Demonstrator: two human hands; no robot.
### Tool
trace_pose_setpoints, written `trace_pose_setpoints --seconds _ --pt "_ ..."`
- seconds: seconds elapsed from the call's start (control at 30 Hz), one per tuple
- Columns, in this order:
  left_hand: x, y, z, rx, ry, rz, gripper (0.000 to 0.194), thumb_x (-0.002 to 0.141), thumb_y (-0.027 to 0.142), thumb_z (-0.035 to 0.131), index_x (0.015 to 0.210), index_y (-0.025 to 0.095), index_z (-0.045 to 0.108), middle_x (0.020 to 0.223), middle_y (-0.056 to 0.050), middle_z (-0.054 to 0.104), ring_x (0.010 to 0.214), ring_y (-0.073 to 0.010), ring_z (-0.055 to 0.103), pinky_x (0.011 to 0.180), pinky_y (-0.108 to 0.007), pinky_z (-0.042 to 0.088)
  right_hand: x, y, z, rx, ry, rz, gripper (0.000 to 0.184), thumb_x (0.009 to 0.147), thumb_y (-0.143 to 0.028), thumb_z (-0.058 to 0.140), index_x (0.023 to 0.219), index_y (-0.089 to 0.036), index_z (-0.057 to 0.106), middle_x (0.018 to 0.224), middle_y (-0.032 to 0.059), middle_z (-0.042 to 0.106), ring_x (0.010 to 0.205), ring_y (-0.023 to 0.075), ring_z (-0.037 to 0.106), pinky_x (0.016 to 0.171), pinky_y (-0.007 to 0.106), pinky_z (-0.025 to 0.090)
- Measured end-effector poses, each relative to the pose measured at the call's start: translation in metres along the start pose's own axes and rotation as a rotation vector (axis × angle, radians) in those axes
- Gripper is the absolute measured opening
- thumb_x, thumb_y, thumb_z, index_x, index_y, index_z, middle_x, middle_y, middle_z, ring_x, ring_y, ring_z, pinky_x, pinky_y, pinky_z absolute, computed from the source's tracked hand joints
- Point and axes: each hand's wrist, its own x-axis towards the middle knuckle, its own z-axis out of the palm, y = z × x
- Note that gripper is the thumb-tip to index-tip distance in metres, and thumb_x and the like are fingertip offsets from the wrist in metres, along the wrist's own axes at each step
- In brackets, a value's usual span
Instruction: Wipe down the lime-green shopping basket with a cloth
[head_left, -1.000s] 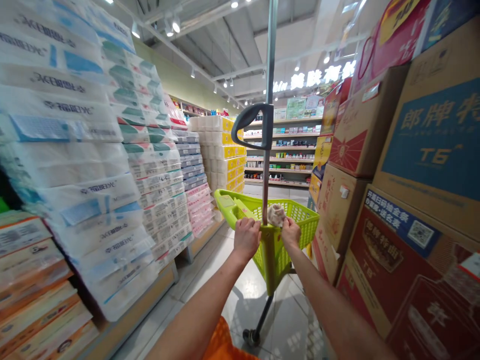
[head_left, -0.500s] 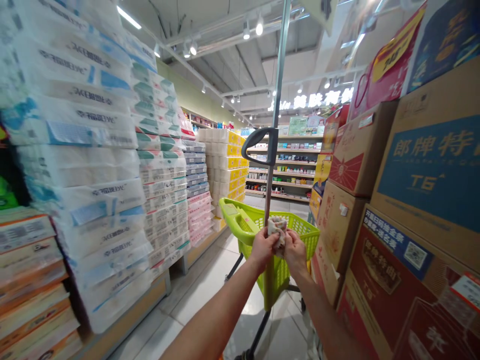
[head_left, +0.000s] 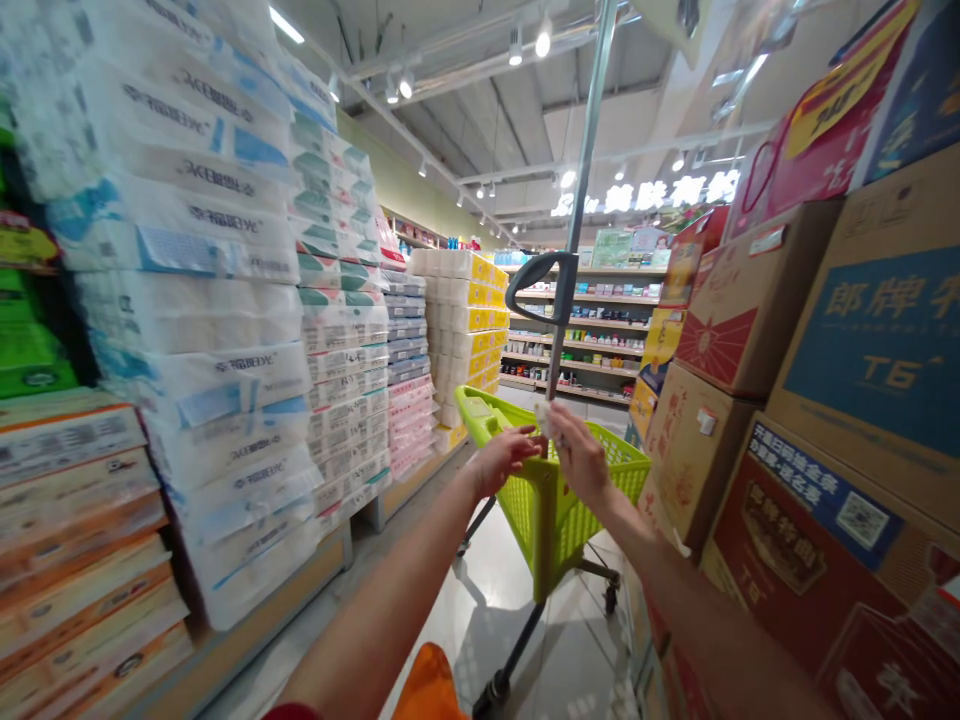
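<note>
My right hand [head_left: 579, 455] is closed on a crumpled whitish cloth [head_left: 541, 414], largely covered by the fingers. It presses the cloth against the lower part of an upright metal pole [head_left: 585, 165]. My left hand [head_left: 508, 458] lies just to the left, fingers stretched out and apart with nothing visible in them, above the rim of a lime-green shopping cart [head_left: 546, 520]. Whether its fingertips touch the rim or the pole, I cannot tell. A dark grey loop handle [head_left: 541, 290] sits on the pole above both hands.
Tall stacks of wrapped paper rolls [head_left: 225, 260] line the left side. Cardboard cartons [head_left: 870, 350] are piled close on the right. The cart's dark wheeled legs [head_left: 517, 650] stand on pale floor tiles. Stocked shelves [head_left: 577, 330] are at the back.
My left hand has let go of the cloth and moved left, its fingers opening. My right hand keeps the cloth and has raised it against the pole. The view has shifted slightly left.
</note>
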Motion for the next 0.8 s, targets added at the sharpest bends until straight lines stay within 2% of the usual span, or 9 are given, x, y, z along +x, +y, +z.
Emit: trace_pose_setpoints --seconds 0.07,0.13,0.2,0.23,0.4,0.5,0.57,0.63,0.8 --pt "0.004 -0.002 -0.015 0.493 0.114 0.185 0.041 0.066 0.013 0.054 0.107 0.018 0.054 0.117 -0.01 0.058 0.114 -0.0227 0.048 0.098 -0.042 0.033 0.049 0.006 -0.003 -0.058 0.123 -0.023 0.04 0.083 -0.013 0.035 0.117 -0.023 0.054 0.13 0.0041 0.048 0.126 0.0191 0.036 0.105 0.044 0.033" --pt "0.008 -0.011 -0.029 0.985 0.152 0.291 0.046 0.067 0.015 0.058 0.112 0.018 0.052 0.128 -0.012 0.049 0.126 -0.0262 0.034 0.104 -0.05 0.019 0.086 0.014 -0.004 -0.103 0.13 -0.069 0.037 0.085 -0.014 0.035 0.115 -0.022 0.056 0.132 0.0018 0.046 0.13 0.0193 0.028 0.107 0.045 0.029" --pt "0.012 -0.023 -0.039 1.287 0.109 0.326 0.043 0.069 0.021 0.061 0.111 0.018 0.052 0.128 -0.012 0.049 0.127 -0.0278 0.032 0.104 -0.056 0.014 0.095 0.026 -0.001 -0.128 0.039 -0.112 0.036 0.085 -0.012 0.036 0.111 -0.021 0.058 0.131 0.0017 0.047 0.131 0.0195 0.027 0.108 0.045 0.029" --pt "0.014 -0.028 -0.042 1.363 0.092 0.349 0.04 0.071 0.024 0.062 0.11 0.019 0.052 0.126 -0.012 0.051 0.126 -0.0274 0.034 0.103 -0.056 0.015 0.085 0.033 0.003 -0.134 -0.02 -0.125 0.037 0.084 -0.01 0.036 0.111 -0.02 0.059 0.13 0.0022 0.048 0.131 0.0194 0.028 0.108 0.044 0.03" --pt "0.014 -0.039 -0.046 1.404 0.159 0.444 0.036 0.071 0.029 0.065 0.104 0.022 0.055 0.118 -0.007 0.057 0.119 -0.0229 0.043 0.099 -0.048 0.025 -0.04 0.052 0.03 -0.072 -0.219 -0.068 0.041 0.08 -0.004 0.035 0.107 -0.021 0.062 0.123 0.0042 0.055 0.125 0.0177 0.037 0.101 0.038 0.04" --pt "0.009 -0.041 -0.039 1.376 0.19 0.475 0.034 0.071 0.029 0.065 0.103 0.022 0.056 0.116 -0.006 0.059 0.117 -0.0226 0.044 0.098 -0.044 0.027 -0.091 0.041 0.045 -0.039 -0.112 0.17 0.036 0.082 -0.012 0.036 0.106 -0.02 0.061 0.126 0.007 0.053 0.122 0.0189 0.042 0.1 0.04 0.04" --pt "0.004 -0.043 -0.031 1.36 0.209 0.508 0.033 0.071 0.03 0.065 0.102 0.022 0.056 0.114 -0.006 0.06 0.116 -0.0228 0.044 0.096 -0.042 0.028 -0.098 0.027 0.05 0.004 -0.011 0.299 0.034 0.083 -0.015 0.035 0.107 -0.019 0.06 0.124 0.009 0.054 0.12 0.0192 0.045 0.099 0.041 0.04" --pt "-0.002 -0.047 -0.019 1.335 0.233 0.537 0.033 0.072 0.032 0.063 0.103 0.022 0.055 0.112 -0.006 0.061 0.114 -0.0229 0.046 0.094 -0.041 0.03 -0.091 0.014 0.048 0.072 0.037 0.339 0.032 0.084 -0.019 0.036 0.106 -0.018 0.06 0.118 0.01 0.057 0.116 0.0189 0.048 0.099 0.041 0.039" --pt "-0.017 -0.054 0.016 1.323 0.254 0.586 0.046 0.074 0.034 0.061 0.115 0.017 0.048 0.109 -0.009 0.061 0.112 -0.026 0.045 0.093 -0.042 0.032 -0.072 0.008 0.017 0.121 0.029 0.387 0.027 0.083 -0.028 0.04 0.096 -0.018 0.062 0.102 0.0081 0.063 0.099 0.0187 0.056 0.092 0.038 0.043"
